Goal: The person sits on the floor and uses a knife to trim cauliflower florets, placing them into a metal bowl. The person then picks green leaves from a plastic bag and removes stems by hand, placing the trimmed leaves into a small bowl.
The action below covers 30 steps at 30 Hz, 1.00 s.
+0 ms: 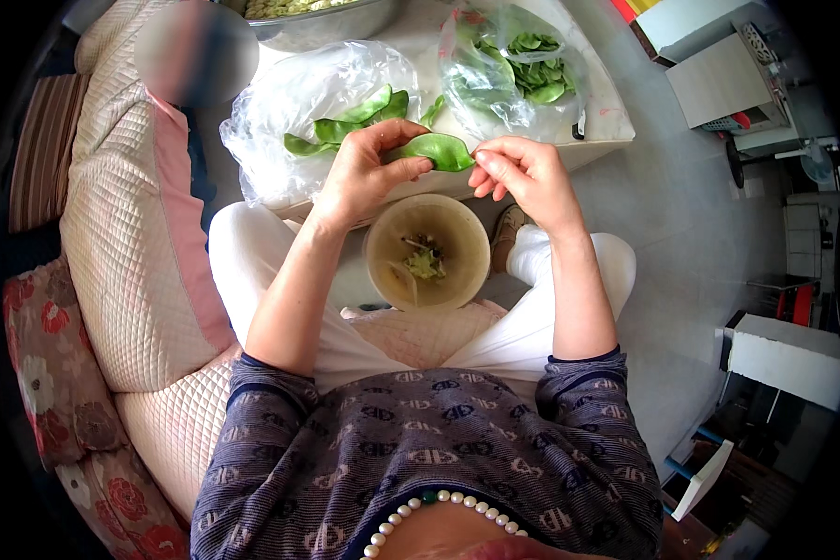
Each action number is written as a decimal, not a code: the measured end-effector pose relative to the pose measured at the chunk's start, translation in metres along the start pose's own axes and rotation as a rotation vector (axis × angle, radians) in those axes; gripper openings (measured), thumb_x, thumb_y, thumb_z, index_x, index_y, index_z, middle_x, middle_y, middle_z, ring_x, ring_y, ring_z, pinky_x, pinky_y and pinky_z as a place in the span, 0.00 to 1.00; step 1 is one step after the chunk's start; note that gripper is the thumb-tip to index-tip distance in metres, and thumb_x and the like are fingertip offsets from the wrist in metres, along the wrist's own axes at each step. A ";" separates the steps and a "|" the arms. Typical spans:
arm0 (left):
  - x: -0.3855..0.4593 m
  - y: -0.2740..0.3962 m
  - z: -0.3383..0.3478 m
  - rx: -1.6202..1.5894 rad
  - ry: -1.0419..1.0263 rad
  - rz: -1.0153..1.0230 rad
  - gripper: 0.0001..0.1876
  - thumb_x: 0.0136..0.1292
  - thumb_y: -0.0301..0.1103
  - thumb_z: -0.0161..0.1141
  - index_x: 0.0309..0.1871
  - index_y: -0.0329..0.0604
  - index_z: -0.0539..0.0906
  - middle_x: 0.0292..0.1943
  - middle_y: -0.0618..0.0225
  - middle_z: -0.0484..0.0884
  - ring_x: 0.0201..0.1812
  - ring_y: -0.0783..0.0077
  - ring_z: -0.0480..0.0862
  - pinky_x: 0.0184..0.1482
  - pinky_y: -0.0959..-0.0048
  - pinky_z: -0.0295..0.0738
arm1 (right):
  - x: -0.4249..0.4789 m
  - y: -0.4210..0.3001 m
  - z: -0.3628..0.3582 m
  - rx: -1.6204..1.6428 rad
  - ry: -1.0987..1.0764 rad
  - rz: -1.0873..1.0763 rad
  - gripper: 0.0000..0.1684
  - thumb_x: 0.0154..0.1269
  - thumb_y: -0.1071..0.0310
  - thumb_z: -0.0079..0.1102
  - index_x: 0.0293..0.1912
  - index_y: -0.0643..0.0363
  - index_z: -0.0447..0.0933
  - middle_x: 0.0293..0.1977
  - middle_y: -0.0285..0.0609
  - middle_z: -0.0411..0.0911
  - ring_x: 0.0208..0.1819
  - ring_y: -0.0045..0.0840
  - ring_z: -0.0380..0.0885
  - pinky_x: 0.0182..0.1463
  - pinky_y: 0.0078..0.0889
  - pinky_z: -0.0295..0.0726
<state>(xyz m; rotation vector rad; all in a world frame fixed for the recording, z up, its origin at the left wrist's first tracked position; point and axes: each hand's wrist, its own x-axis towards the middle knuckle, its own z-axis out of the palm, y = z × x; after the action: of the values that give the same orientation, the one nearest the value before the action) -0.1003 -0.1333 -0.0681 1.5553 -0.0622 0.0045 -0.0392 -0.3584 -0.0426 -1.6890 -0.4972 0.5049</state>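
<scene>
A broad green bean pod (439, 151) lies level between my hands, above the table's near edge. My left hand (378, 157) grips its left part between thumb and fingers. At its right tip, the thumb and forefinger of my right hand (514, 168) pinch the end. Just behind my left hand, several more flat pods (353, 119) rest on a crumpled clear plastic bag (273, 112). A second clear bag (462, 105) at the back right holds many green pods or pod pieces (542, 73). A small green piece (432, 110) lies between the bags.
Between my knees stands a round bin (427, 199) with scraps inside. A metal basin (322, 29) of pale food pieces sits at the table's back. A quilted sofa (126, 245) is at my left. The table's right corner (619, 133) juts over the tiled floor.
</scene>
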 end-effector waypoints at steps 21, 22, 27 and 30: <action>-0.007 -0.004 0.026 0.428 0.152 0.320 0.02 0.61 0.22 0.63 0.37 0.37 0.83 0.34 0.68 0.83 0.36 0.75 0.82 0.39 0.75 0.76 | 0.000 0.010 0.031 0.138 0.192 -0.181 0.01 0.62 0.79 0.61 0.33 0.66 0.78 0.27 0.38 0.82 0.26 0.16 0.80 0.31 0.19 0.80; -0.007 -0.006 0.026 0.166 0.175 0.246 0.02 0.63 0.22 0.62 0.38 0.38 0.83 0.34 0.70 0.83 0.36 0.76 0.82 0.41 0.75 0.76 | 0.000 0.008 0.029 0.192 0.171 -0.154 0.01 0.63 0.79 0.60 0.34 0.66 0.78 0.27 0.39 0.82 0.26 0.17 0.80 0.31 0.19 0.81; 0.002 -0.015 0.008 -0.731 0.277 0.037 0.03 0.72 0.30 0.56 0.44 0.46 0.80 0.40 0.72 0.84 0.42 0.76 0.83 0.51 0.68 0.78 | -0.001 0.009 0.020 0.257 0.038 -0.091 0.02 0.65 0.78 0.58 0.37 0.67 0.78 0.28 0.42 0.81 0.26 0.19 0.81 0.32 0.21 0.83; 0.006 -0.020 -0.010 -0.885 0.341 0.026 0.04 0.73 0.32 0.56 0.46 0.47 0.79 0.42 0.72 0.84 0.44 0.74 0.83 0.51 0.66 0.80 | 0.000 0.017 0.020 0.197 0.029 -0.081 0.02 0.65 0.78 0.58 0.37 0.67 0.78 0.27 0.42 0.81 0.27 0.19 0.81 0.31 0.20 0.82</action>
<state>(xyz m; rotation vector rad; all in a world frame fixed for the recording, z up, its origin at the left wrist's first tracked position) -0.0935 -0.1237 -0.0879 0.6533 0.1683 0.2325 -0.0496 -0.3453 -0.0622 -1.4801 -0.4771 0.4547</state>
